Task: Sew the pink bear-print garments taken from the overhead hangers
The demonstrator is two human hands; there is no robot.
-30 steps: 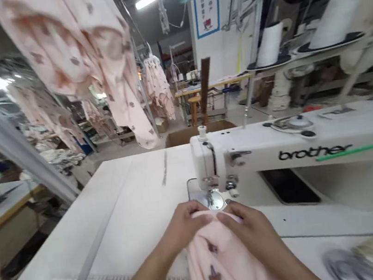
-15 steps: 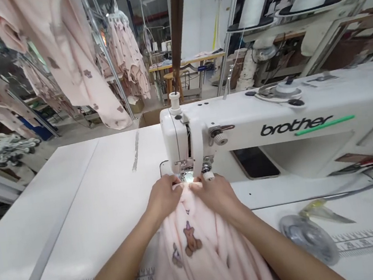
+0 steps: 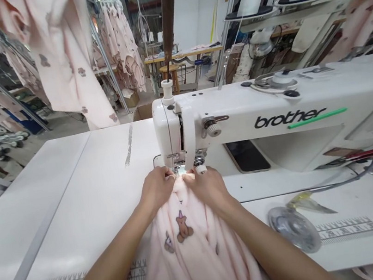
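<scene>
The sewing machine blocks the worktop from twelve round to three o'clock; its head overhangs the needle area, leaving only a low gap there, filled by the left hand, the right hand and the pink fabric bunched between them. From nine to eleven o'clock the white surface lies bare and wide. At four o'clock a clear round dish, a small clipper and a grey cable crowd the strip before the machine's base. Hanging pink garments droop beyond the far edge at eleven o'clock.
</scene>
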